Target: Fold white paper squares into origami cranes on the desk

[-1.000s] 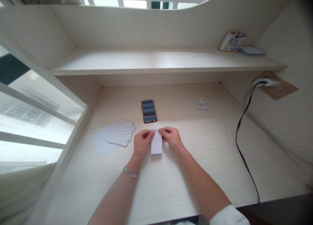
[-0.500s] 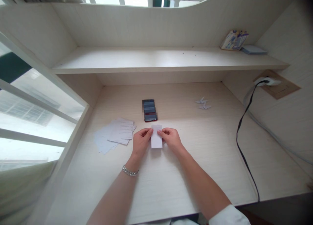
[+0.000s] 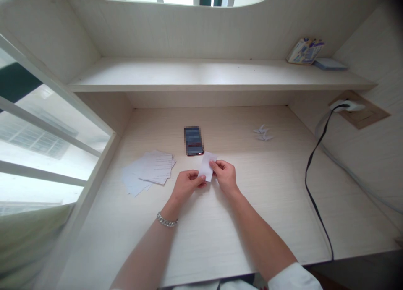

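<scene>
Between my hands is a small white folded piece of paper (image 3: 207, 166), tilted with its top to the right. My left hand (image 3: 189, 184) pinches its lower left corner, thumb on top. On its right edge, the thumb and fingers of my right hand (image 3: 225, 174) grip it. Just beyond the paper lies a phone (image 3: 193, 141) with a blurred screen. Left of my hands, several loose sheets of paper (image 3: 155, 166) are spread in an overlapping pile, some with lines on them. A few small folded paper shapes (image 3: 263, 132) sit at the back right.
A shelf (image 3: 189, 74) runs above the back of the desk (image 3: 267, 197). On it are a colourful box (image 3: 305, 50) and a flat pale blue item (image 3: 330, 64). A black cable (image 3: 310, 185) hangs from the wall socket (image 3: 359, 109) down the right side. A barred opening is at left.
The folded paper has gone from upright to tilted right and has lifted slightly away. My left hand has slid down to its lower corner; my right hand has shifted a little right.
</scene>
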### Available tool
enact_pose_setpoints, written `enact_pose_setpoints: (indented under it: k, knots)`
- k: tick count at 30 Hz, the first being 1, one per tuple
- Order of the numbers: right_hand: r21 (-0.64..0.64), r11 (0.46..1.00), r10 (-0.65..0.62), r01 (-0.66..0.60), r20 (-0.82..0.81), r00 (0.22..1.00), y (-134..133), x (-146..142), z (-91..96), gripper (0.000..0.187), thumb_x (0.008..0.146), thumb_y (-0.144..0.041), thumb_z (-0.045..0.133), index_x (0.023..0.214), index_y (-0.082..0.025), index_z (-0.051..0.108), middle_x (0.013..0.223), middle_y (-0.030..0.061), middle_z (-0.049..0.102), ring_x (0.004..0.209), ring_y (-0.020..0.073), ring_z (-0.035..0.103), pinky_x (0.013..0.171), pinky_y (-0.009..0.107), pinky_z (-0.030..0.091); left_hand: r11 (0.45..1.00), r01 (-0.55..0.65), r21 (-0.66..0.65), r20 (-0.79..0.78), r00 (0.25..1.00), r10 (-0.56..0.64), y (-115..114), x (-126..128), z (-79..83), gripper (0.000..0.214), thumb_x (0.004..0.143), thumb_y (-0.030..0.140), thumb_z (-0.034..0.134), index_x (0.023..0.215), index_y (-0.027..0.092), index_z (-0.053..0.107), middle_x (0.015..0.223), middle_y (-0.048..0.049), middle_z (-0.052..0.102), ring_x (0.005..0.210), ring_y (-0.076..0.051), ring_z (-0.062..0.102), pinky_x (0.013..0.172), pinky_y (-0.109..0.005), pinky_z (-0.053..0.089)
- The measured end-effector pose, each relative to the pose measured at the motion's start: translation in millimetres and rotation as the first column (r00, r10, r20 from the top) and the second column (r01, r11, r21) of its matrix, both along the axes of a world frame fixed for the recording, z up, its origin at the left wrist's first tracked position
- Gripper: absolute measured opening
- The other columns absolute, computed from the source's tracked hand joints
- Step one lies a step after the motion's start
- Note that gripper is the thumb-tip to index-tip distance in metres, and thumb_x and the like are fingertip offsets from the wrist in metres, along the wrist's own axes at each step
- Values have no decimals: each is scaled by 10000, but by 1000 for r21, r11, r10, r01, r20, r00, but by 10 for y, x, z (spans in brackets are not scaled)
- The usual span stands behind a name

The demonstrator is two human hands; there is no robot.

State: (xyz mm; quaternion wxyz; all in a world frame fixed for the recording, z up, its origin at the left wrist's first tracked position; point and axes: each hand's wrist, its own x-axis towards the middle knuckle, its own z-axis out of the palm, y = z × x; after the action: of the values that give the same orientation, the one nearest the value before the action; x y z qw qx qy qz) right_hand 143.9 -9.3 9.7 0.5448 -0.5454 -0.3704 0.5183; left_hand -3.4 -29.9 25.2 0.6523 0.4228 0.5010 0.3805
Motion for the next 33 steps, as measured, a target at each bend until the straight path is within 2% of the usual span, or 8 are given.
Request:
enact_pose_setpoints:
  k: [6,13,15,19,23,26,29,33]
  knots:
    - [18,999,-27,26,18,999,4,0,1,315,644,-461,692,695,-152,657,613,20,620,539,144,549,521,277,477,1000,-2,-23,26,1000,2,9,-2,-1,341,684,411,672,793,88,680,715,-121,696,617,-177,639,591,-283,510]
    - [-30,998,-60,60,-11,998,1,9,47,369,597,-490,714,711,-140,688,650,47,656,568,172,583,549,309,505,1000,13,-8,4,1000,-13,22,-3,-16,354,688,439,660,742,90,662,710,-133,696,596,-176,634,581,-290,511]
    - [-54,998,-24,22,-39,999,-5,18,53,388,603,-499,705,754,-142,693,692,57,670,592,180,597,557,311,509,1000,-1,15,-7,1000,1,21,-2,-34,359,698,450,646,743,94,663,716,-129,698,598,-173,634,582,-285,506]
    - [-111,980,166,-167,-16,986,-26,45,52,370,623,-504,683,701,-143,683,628,50,657,534,161,579,512,280,473,996,-42,75,-41,998,45,17,7,-61,363,713,460,625,765,104,675,713,-113,700,604,-170,630,556,-262,478]
    - [-47,992,121,-116,140,983,-45,42,61,333,657,-484,657,635,-151,654,517,21,597,458,127,513,449,243,403,992,-47,116,-50,997,53,10,22,-63,352,721,455,616,764,111,679,698,-104,699,602,-169,623,541,-254,455]
    - [-64,986,161,-154,119,980,-53,22,72,341,663,-496,644,662,-155,654,522,20,603,466,136,525,462,251,413,988,-70,140,-39,996,76,8,27,-74,339,736,443,605,774,115,678,699,-99,697,627,-176,630,534,-249,442]
    - [-103,964,253,-246,65,965,-58,18,65,336,634,-487,672,639,-153,635,512,16,607,455,134,524,467,253,410,989,-111,95,16,994,110,12,28,-88,318,729,424,620,773,113,669,682,-94,691,644,-184,638,531,-245,434]
    - [-93,960,274,-265,98,957,-56,43,35,330,629,-471,677,636,-145,628,483,5,578,434,118,486,435,236,350,991,-136,-16,104,985,136,36,19,-73,313,707,417,645,751,108,657,637,-75,671,596,-164,623,504,-229,417]
